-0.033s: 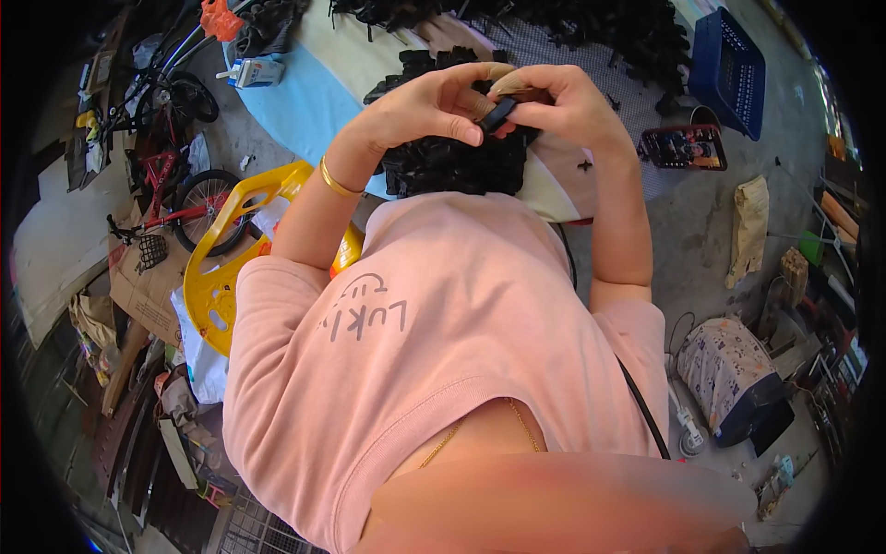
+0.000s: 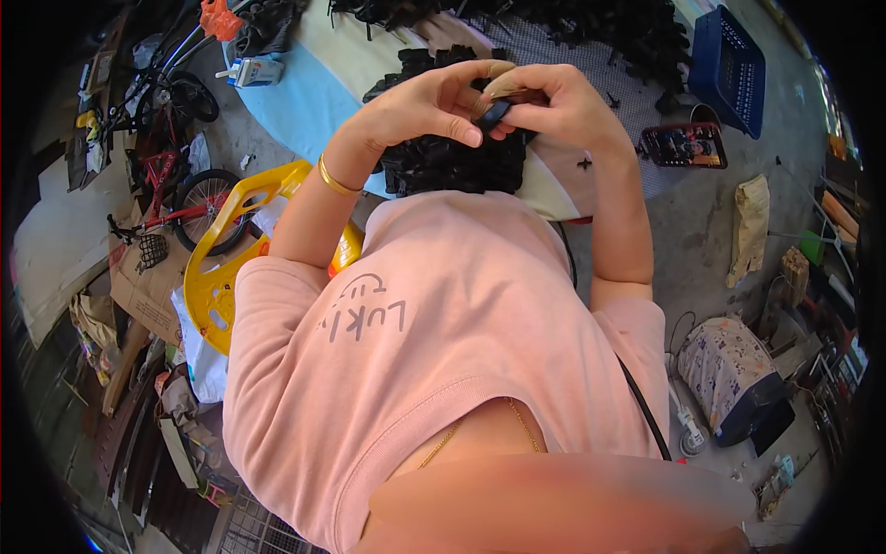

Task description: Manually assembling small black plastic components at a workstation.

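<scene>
A small dark piece (image 2: 496, 114) was being held up over the near edge of a multicoloured cloth (image 2: 295, 115), in the gap between both hands. It was pinched between the thumb and fingers of the right hand (image 2: 565, 106). The left hand (image 2: 429, 109) was curled in at the other side, thumb spread away from its fingers (whether the piece was actually gripped there I honestly cannot tell, since the fingertips were partly hidden). Some tan covering could be seen on a finger of the right hand.

Right below, a pile of black pieces (image 2: 452, 168) was heaped at the cloth's near edge, and a bigger black heap (image 2: 604, 32) was spread along the far edge. A tiny black bit (image 2: 584, 163) was left lying near the right-hand end of the near edge. A phone (image 2: 685, 147) with its screen lit was placed by the right edge, with a blue basket (image 2: 731, 74) set near the far right corner. A white and blue carton (image 2: 256, 72) was parked at the left edge. Off to the left, a yellow plastic chair (image 2: 214, 300) and a red bicycle (image 2: 171, 220) were also caught in view.
</scene>
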Demonstrator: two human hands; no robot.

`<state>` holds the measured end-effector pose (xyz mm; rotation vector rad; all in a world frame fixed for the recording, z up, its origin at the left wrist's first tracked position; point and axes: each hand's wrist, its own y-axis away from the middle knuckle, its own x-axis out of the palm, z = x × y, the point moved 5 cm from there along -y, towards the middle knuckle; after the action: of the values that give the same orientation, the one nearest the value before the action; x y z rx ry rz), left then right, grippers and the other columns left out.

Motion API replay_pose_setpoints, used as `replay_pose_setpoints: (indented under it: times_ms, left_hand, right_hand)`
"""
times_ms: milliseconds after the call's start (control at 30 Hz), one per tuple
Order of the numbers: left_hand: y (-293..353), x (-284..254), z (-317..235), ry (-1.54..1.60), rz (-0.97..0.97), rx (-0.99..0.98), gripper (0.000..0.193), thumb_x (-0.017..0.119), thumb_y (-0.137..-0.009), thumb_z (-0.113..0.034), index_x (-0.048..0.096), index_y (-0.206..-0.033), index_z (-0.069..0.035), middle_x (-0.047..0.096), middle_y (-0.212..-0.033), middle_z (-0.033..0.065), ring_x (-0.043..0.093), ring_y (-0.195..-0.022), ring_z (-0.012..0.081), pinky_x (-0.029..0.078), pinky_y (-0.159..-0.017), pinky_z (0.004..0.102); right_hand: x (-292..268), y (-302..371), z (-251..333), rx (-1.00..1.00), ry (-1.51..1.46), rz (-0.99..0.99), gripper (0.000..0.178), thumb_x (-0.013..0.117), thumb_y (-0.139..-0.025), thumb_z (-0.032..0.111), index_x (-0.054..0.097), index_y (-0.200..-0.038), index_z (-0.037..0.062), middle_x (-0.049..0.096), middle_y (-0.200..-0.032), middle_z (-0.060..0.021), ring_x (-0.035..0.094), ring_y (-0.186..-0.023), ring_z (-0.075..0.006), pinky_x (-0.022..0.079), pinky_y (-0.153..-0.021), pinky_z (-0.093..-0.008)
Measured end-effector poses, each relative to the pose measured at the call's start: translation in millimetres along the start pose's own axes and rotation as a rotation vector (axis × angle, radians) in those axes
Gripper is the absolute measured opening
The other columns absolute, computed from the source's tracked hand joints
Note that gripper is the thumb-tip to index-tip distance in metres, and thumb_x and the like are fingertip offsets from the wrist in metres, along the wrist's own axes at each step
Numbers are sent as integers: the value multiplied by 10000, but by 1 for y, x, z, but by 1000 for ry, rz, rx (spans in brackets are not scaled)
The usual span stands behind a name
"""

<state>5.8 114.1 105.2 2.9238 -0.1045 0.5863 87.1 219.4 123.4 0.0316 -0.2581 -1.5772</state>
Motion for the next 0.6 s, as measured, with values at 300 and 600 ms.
replay_pose_setpoints:
  times_ms: [300, 600]
  left_hand:
    - [12, 17, 12, 120, -515, 171, 395, 637, -771, 0, 502, -1142, -2, 587, -1032, 142, 612, -877, 185, 498, -811, 293]
    - [22, 67, 20, -220, -858, 230, 382, 646, -739, 61, 511, -1091, 2, 583, -1034, 84, 568, -940, 129, 484, -837, 261]
  right_hand:
    - [-15, 28, -8, -188, 118, -366, 207, 550, -851, 119, 600, -1021, 12, 507, -710, 51, 423, -601, -8, 326, -515, -147]
    - [12, 49, -34, -71, -40, -141, 188, 522, -883, 133, 610, -994, 11, 525, -689, 31, 411, -576, 1, 282, -472, -135]
